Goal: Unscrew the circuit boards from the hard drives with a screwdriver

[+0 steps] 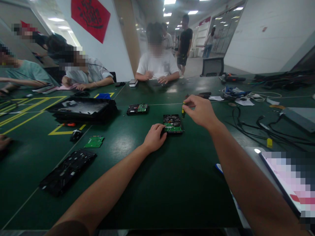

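Left hand (154, 137): I press my fingers on the near-left edge of the hard drive (173, 124), flat on the table (152, 183).
Right hand (200, 111): I pinch the screwdriver (183, 110) upright over the drive's far-right corner.
Technique: I judge steady downward pressure and a vertical shaft best.

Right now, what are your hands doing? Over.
Left hand steadies hard drive. Right hand grips screwdriver upright beside it. Nothing in the way.
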The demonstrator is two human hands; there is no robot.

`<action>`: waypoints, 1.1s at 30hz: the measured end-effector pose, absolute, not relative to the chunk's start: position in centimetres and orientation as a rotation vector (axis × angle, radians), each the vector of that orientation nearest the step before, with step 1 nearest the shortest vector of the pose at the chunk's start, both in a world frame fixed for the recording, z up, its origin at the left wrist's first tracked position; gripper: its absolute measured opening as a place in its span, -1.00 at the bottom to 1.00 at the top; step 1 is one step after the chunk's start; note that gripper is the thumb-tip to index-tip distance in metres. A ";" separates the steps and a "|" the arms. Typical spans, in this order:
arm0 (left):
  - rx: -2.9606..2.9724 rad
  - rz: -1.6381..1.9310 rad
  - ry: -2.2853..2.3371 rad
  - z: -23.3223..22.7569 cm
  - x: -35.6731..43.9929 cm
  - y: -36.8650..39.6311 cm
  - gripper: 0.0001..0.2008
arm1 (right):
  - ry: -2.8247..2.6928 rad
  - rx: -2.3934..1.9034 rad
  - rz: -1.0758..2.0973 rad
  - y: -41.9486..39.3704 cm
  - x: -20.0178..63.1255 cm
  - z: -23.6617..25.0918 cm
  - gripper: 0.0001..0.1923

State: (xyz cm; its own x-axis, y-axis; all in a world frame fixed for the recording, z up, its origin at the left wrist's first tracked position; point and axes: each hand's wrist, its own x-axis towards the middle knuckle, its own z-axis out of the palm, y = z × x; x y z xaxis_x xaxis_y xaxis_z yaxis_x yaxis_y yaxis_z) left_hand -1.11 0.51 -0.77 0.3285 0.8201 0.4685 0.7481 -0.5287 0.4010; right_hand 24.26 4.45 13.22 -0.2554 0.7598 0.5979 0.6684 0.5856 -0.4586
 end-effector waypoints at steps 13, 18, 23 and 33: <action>2.476 0.977 1.455 -1.1 -1.2 0.7 -0.65 | -2.003 -1.153 0.083 4.8 24.4 13.1 -0.82; 2.475 0.977 1.453 -1.0 -1.2 0.6 -0.65 | -1.969 -1.170 0.107 4.8 24.4 13.0 -0.82; 2.475 0.964 1.454 -0.8 -1.1 0.5 -0.66 | -2.016 -1.124 0.079 4.7 24.4 13.0 -0.87; 2.471 0.968 1.460 -0.9 -1.1 0.6 -0.65 | -1.998 -1.118 0.101 4.8 24.4 13.0 -0.90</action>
